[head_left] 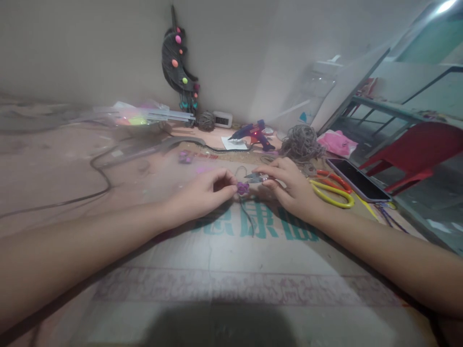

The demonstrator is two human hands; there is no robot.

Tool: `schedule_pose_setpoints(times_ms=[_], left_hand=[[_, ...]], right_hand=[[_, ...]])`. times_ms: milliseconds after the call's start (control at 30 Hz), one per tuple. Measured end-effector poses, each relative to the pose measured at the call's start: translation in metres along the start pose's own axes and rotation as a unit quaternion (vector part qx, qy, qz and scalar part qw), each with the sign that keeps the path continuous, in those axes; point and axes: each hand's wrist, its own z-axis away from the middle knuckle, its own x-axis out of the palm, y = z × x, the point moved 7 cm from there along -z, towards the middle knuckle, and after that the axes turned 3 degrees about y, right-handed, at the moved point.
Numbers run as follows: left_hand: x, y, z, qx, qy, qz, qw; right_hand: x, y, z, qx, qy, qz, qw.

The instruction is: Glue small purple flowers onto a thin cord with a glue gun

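My left hand pinches a small purple flower-like piece between thumb and fingertips. A thin grey yarn strand hangs below this piece, and a loop of yarn rises above it. In my right hand is a pair of small metal snips, its pointed blades aimed left, just above and beside the purple piece. Whether the blades touch the yarn I cannot tell. Both hands are over a cardboard sheet with green and red print.
A glue gun with a red light rests behind my hands, its cord trailing left. Right of it are a grey yarn heap, yellow-handled scissors and a phone. A crescent-shaped ornament hangs against the wall.
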Motion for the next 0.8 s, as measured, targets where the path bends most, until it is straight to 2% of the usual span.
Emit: schedule_pose_setpoints(times_ms=[333, 800], left_hand=[[-0.003, 0.010, 0.004, 0.053, 0.017, -0.057, 0.997], [-0.002, 0.011, 0.004, 0.061, 0.007, -0.076, 0.995]], right_hand=[[0.003, -0.005, -0.001, -0.033, -0.009, 0.002, 0.999], [0.004, -0.005, -0.002, -0.042, -0.023, -0.011, 0.999]])
